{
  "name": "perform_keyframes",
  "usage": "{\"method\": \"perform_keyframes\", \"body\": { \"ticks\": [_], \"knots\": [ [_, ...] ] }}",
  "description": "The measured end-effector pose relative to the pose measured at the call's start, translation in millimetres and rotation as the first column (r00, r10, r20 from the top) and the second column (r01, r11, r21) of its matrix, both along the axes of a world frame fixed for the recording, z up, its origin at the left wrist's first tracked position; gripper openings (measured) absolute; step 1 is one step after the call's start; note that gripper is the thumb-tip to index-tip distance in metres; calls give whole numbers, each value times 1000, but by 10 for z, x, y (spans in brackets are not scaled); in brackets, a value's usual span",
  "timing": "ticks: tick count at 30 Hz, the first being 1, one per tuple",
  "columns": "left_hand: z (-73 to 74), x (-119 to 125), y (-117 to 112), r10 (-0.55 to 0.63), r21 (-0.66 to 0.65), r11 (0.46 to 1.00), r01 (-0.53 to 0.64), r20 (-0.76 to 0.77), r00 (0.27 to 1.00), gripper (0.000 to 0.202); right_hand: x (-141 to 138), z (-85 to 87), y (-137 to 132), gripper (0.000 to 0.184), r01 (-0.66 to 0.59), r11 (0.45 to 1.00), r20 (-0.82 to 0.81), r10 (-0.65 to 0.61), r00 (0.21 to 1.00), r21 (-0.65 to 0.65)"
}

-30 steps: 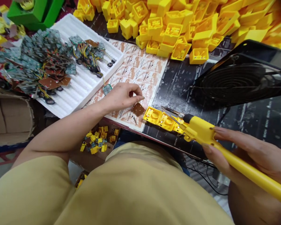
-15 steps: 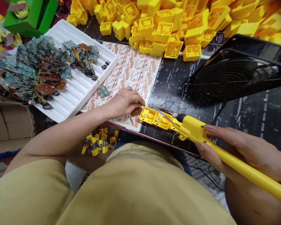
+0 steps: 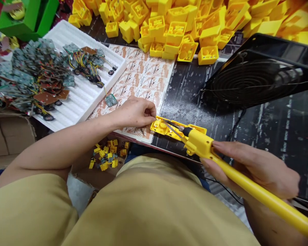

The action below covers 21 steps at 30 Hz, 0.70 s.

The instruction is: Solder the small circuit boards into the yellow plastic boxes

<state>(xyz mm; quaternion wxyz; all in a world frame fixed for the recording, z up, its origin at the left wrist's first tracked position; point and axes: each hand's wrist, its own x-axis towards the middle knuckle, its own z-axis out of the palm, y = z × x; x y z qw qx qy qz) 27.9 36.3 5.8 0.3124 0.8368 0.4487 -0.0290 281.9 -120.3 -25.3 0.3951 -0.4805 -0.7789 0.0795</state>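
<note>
My right hand (image 3: 256, 167) is wrapped around the yellow handle of a soldering iron (image 3: 200, 141). A thin metal tube runs beside its tip. The tip lies over a row of open yellow plastic cases (image 3: 178, 128) at the table's front edge, reaching toward the left one. At that row's left end, my left hand (image 3: 137, 111) has thumb and forefinger pinched together at the case's corner. What the pinch holds is too small or hidden to make out. Behind my left wrist, a small green circuit board (image 3: 111, 100) lies on a printed sheet (image 3: 154, 77).
A white foam tray (image 3: 86, 106) at left carries a heap of wired circuit boards (image 3: 38, 66). Many yellow cases (image 3: 178, 32) are piled along the back. A black fan (image 3: 256, 75) stands at right. Below the table edge, a box holds yellow cases and boards (image 3: 107, 153).
My right hand has brought the soldering iron leftward, its tip now nearer the left case. My left hand's fingers have drawn closer together at the case corner. The view has shifted slightly.
</note>
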Motion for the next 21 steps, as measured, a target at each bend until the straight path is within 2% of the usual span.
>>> {"method": "perform_keyframes", "body": {
  "ticks": [2, 4, 7, 11, 14, 16, 18, 19, 21],
  "knots": [
    [30, 25, -8, 5, -11, 1000, -6, -36, 999, 13, -62, 39, 39, 13, -69, 997, -24, 70, 997, 37],
    [57, 48, -14, 8, -13, 1000, -9, -82, 997, 13, -112, 76, 71, 7, -87, 996, -39, 88, 995, 33],
    [83, 78, -16, -7, 9, 1000, 8, -134, 991, 13, -168, 125, 122, 12, -88, 995, -27, 89, 996, 43],
    [79, 106, -11, -19, 26, 999, 23, -148, 989, 13, -209, 199, 192, 18, -176, 977, 95, 165, 982, 123],
    [62, 119, -7, -19, 36, 999, 25, -148, 989, 11, -181, 264, 178, 18, -215, 969, 142, 198, 970, 121],
    [49, 122, -2, -20, 38, 999, 25, -141, 990, 9, -129, 295, 125, 16, -174, 984, 134, 167, 977, 43],
    [36, 118, 7, -30, 42, 999, 34, -110, 993, 8, -64, 299, 59, 17, -78, 996, 119, 82, 989, -35],
    [30, 113, 13, -36, 48, 998, 40, -92, 995, 7, -31, 287, 28, 19, -14, 999, 112, 19, 993, -44],
    [20, 102, 23, -40, 61, 997, 44, -78, 996, 7, 34, 232, -23, 22, 31, 999, 87, -27, 996, -43]
  ]
}}
